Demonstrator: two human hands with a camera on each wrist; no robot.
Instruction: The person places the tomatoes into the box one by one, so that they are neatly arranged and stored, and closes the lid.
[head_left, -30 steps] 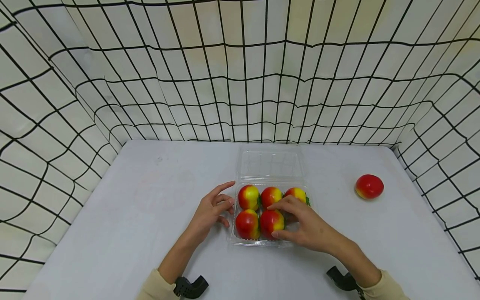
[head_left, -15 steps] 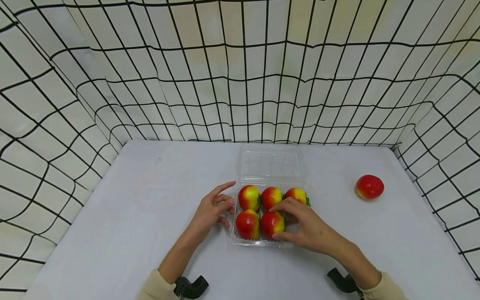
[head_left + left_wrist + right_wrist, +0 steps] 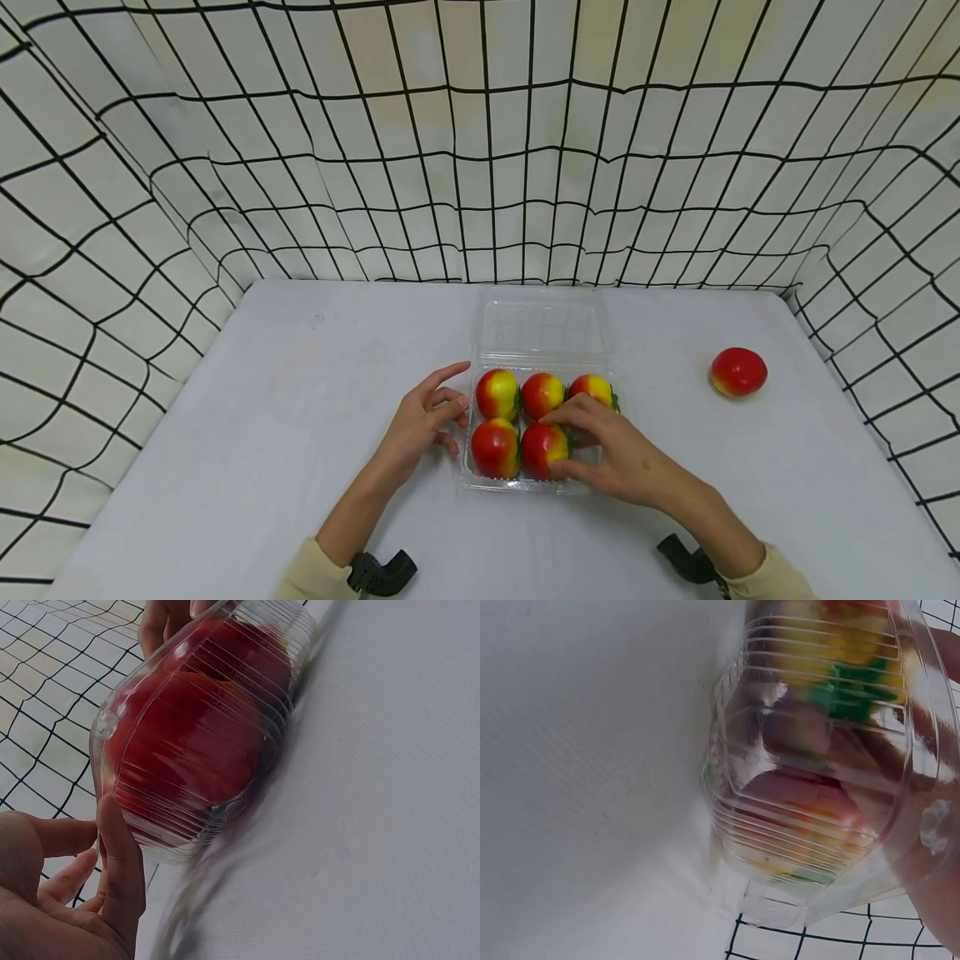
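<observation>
A clear plastic clamshell box (image 3: 525,487) stands open at the table's middle, several red-and-yellow fruits in its compartments. The back row holds three; two fill the front row's left and middle places. My right hand (image 3: 622,458) reaches in from the right, thumb and fingers about the front middle fruit (image 3: 542,452), partly covering it. At the box's left edge, my left hand (image 3: 420,429) pinches the rim between thumb and finger, as the left wrist view shows at the fingers (image 3: 120,847). Through the box wall (image 3: 780,825), the right wrist view shows green leaves (image 3: 851,690) on a fruit.
One loose red fruit (image 3: 738,372) lies on the white table (image 3: 300,375) at the right. The transparent lid (image 3: 540,329) is folded back behind the box. Black netting (image 3: 525,183) over a pale backing rises along the back and both sides.
My right hand has shifted very slightly right, its thumb sliding a little along the front middle fruit. The left hand, box and loose fruit stay put.
</observation>
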